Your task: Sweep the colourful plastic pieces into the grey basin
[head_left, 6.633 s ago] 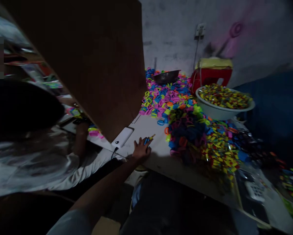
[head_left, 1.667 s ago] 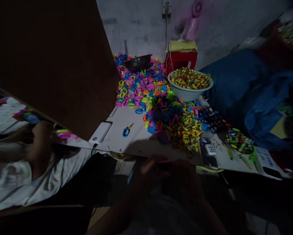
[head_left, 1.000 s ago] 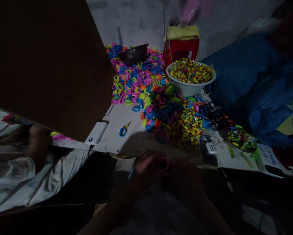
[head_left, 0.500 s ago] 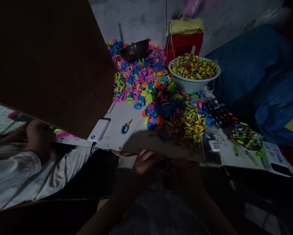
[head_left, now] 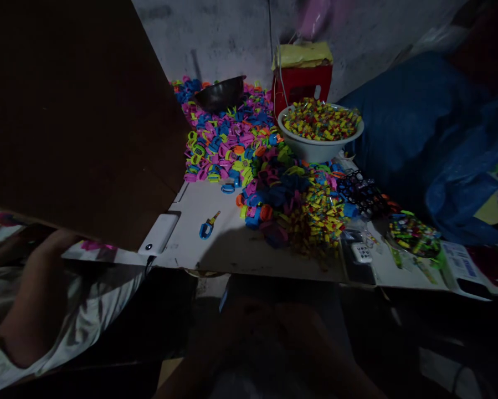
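Work surface is a pale cardboard sheet [head_left: 249, 252] laid flat in a dim room, backed by a grey plastered wall [head_left: 232, 39] with a cable running down it. Far half of the sheet is buried under a heap of small plastic rings [head_left: 227, 141] in pink, blue, green and orange; a dark metal bowl [head_left: 220, 94] sits in the heap near the wall. A white basin [head_left: 319, 145] filled with yellow-and-red pieces stands right of the heap, with a red box [head_left: 302, 83] topped by something yellow just behind it. A second, mixed pile of rings and yellow pieces [head_left: 302, 213] spreads in front of the basin. Blue sacking [head_left: 419, 138] fills the right side. A tall brown cardboard panel [head_left: 74, 111] stands upright on the left and blocks the view of that side; a white power bank [head_left: 158, 234] lies at its foot with a cable at its near end. One assembled piece, blue ring with yellow tip [head_left: 207, 226], lies alone on the bare sheet, just right of the power bank. Another person's forearm [head_left: 32, 299] shows below the panel at left. Own left hand [head_left: 242, 324] and right hand [head_left: 298, 327] are together below the near edge, in deep shadow; grip and contents cannot be told.
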The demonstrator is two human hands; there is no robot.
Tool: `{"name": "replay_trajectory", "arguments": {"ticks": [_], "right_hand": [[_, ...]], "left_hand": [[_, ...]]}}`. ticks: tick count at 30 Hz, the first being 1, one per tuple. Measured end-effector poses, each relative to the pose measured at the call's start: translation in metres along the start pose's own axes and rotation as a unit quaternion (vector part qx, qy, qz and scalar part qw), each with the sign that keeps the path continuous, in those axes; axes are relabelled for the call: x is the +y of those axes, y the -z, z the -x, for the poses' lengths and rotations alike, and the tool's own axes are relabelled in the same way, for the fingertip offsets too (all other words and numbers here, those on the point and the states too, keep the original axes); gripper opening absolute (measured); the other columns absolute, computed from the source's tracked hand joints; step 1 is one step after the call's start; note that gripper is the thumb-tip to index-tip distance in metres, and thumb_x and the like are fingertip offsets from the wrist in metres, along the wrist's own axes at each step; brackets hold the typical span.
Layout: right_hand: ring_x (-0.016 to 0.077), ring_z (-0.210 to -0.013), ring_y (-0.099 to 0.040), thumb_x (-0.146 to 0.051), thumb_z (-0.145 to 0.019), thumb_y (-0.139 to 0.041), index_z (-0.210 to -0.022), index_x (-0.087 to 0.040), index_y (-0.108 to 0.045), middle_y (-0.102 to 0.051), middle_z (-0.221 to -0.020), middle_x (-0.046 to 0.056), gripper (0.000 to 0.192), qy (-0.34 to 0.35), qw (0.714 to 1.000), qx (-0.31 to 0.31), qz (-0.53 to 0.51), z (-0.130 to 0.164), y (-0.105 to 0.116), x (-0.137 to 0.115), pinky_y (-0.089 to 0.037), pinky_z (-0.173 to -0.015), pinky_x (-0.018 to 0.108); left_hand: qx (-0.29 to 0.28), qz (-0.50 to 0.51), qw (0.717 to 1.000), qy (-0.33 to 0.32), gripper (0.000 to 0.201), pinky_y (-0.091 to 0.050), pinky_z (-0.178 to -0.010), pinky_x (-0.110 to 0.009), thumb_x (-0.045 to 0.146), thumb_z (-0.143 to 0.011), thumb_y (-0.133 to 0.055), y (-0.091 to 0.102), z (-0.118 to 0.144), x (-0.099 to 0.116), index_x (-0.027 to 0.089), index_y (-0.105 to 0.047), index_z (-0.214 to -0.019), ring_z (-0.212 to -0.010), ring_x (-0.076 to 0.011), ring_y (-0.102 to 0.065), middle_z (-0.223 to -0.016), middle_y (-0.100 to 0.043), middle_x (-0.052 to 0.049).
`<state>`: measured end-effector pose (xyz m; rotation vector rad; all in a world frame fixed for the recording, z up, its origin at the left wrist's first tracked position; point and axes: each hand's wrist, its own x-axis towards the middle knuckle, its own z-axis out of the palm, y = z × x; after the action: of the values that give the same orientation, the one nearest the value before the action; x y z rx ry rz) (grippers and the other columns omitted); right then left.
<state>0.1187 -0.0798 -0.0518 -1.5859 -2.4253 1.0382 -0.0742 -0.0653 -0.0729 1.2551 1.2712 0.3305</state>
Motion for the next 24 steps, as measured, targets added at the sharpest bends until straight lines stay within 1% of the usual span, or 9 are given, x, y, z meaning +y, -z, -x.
{"name": "replay_trajectory", "arguments": {"ticks": [2,5,7,9,13,15,17,19,24], "right_hand": [[0.0185,-0.077,-0.064,-0.026,-0.091,-0.043,-0.089,-0.02,-0.063,-0.069,-0.087,0.006,0.021,-0.027,0.995,0.06,-0.074,0.004,-0.002,0.008,-0.043,-0.062,0.026],[0.0173,-0.083,-0.062,-0.032,-0.094,-0.038,-0.102,-0.021,-0.058,-0.065,-0.096,0.006,0.024,-0.049,0.968,0.15,-0.193,0.01,0.0,0.013,-0.047,-0.071,0.027],[0.0177,-0.085,-0.062,-0.033,-0.094,-0.04,-0.106,-0.022,-0.056,-0.065,-0.099,0.006,0.023,-0.045,0.952,0.176,-0.247,0.015,0.004,0.01,-0.048,-0.075,0.028],[0.0182,-0.085,-0.063,-0.032,-0.093,-0.04,-0.107,-0.023,-0.055,-0.065,-0.099,0.006,0.022,-0.046,0.942,0.19,-0.274,0.018,0.009,0.005,-0.05,-0.076,0.03],[0.0211,-0.091,-0.064,-0.034,-0.09,-0.046,-0.107,-0.023,-0.056,-0.065,-0.102,0.009,0.022,-0.04,0.931,0.256,-0.256,0.019,0.01,0.008,-0.052,-0.077,0.034],[0.0221,-0.092,-0.064,-0.037,-0.088,-0.051,-0.108,-0.024,-0.056,-0.066,-0.104,0.009,0.024,-0.019,0.927,0.282,-0.248,0.018,0.004,0.016,-0.053,-0.076,0.034],[0.0222,-0.091,-0.065,-0.039,-0.087,-0.052,-0.107,-0.024,-0.056,-0.066,-0.105,0.009,0.026,-0.004,0.923,0.298,-0.245,0.015,-0.002,0.023,-0.054,-0.074,0.033],[0.022,-0.091,-0.065,-0.039,-0.088,-0.049,-0.106,-0.024,-0.057,-0.067,-0.104,0.009,0.024,0.004,0.925,0.302,-0.23,0.012,-0.003,0.026,-0.053,-0.073,0.033],[0.0195,-0.084,-0.064,-0.032,-0.092,-0.043,-0.1,-0.022,-0.062,-0.068,-0.095,0.007,0.023,0.04,0.966,0.22,-0.127,0.009,0.014,0.019,-0.049,-0.07,0.03]], "left_hand": [[0.045,0.0,0.999,0.005,0.025,-0.054,-0.073,-0.029,0.032,-0.075,-0.064,0.003,-0.001,-0.002,0.018,-0.076,-0.092,-0.085,-0.0229,-0.069,-0.089,-0.076,-0.005],[0.113,0.033,0.992,-0.039,0.045,-0.053,-0.085,-0.032,0.027,-0.068,-0.072,0.004,-0.001,0.0,0.018,-0.068,-0.112,-0.098,-0.0227,-0.066,-0.108,-0.072,-0.007],[0.142,0.031,0.985,-0.091,0.048,-0.052,-0.087,-0.032,0.027,-0.066,-0.076,0.003,0.001,0.009,0.02,-0.067,-0.112,-0.101,-0.0221,-0.065,-0.112,-0.07,-0.007],[0.17,-0.001,0.976,-0.136,0.043,-0.052,-0.09,-0.031,0.029,-0.067,-0.077,0.001,0.004,0.026,0.022,-0.069,-0.109,-0.102,-0.0215,-0.065,-0.112,-0.07,-0.006],[0.167,-0.039,0.971,-0.168,0.043,-0.055,-0.085,-0.029,0.036,-0.068,-0.076,0.0,0.012,0.065,0.022,-0.07,-0.108,-0.095,-0.022,-0.069,-0.105,-0.074,-0.005],[0.162,-0.041,0.97,-0.175,0.042,-0.056,-0.083,-0.028,0.039,-0.071,-0.074,0.001,0.015,0.076,0.022,-0.071,-0.109,-0.093,-0.022,-0.071,-0.104,-0.075,-0.005],[0.157,-0.054,0.971,-0.174,0.042,-0.056,-0.084,-0.029,0.04,-0.07,-0.074,0.002,0.015,0.079,0.023,-0.072,-0.109,-0.095,-0.0229,-0.07,-0.105,-0.074,-0.004],[0.154,-0.072,0.973,-0.154,0.044,-0.056,-0.085,-0.029,0.04,-0.067,-0.077,0.002,0.013,0.077,0.023,-0.073,-0.107,-0.097,-0.0246,-0.07,-0.107,-0.074,-0.004],[0.165,-0.059,0.98,-0.097,0.044,-0.057,-0.079,-0.028,0.04,-0.063,-0.079,0.0,0.007,0.068,0.021,-0.075,-0.102,-0.09,-0.0247,-0.071,-0.098,-0.076,-0.005]]}}
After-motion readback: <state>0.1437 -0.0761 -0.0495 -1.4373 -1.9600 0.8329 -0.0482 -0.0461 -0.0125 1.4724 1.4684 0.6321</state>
